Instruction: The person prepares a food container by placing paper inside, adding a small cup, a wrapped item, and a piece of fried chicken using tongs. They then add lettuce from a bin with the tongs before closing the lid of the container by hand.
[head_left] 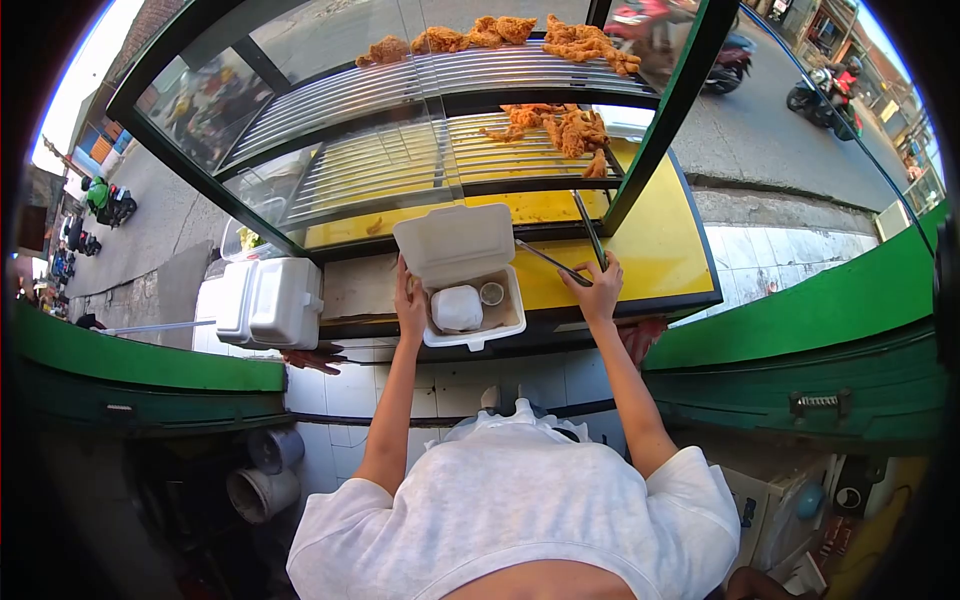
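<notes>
My left hand point(409, 302) grips the left side of a white foam takeaway box point(460, 243), whose lid stands open. Inside the box lie a white wrapped bundle point(457, 309) and a small round sauce cup point(491, 293). My right hand point(597, 290) is closed around a pair of metal tongs point(587, 228), their arms spread and pointing toward the display case. Pieces of fried chicken point(574, 132) rest on the lower rack of the case, and more fried chicken point(590, 45) sits on the upper rack.
The glass display case point(430, 110) with its green frame stands in front of me on a yellow counter point(660, 235). Closed foam boxes point(285, 302) are stacked at the left. Green side panels point(800, 295) flank me. Motorbikes point(830, 95) are on the street beyond.
</notes>
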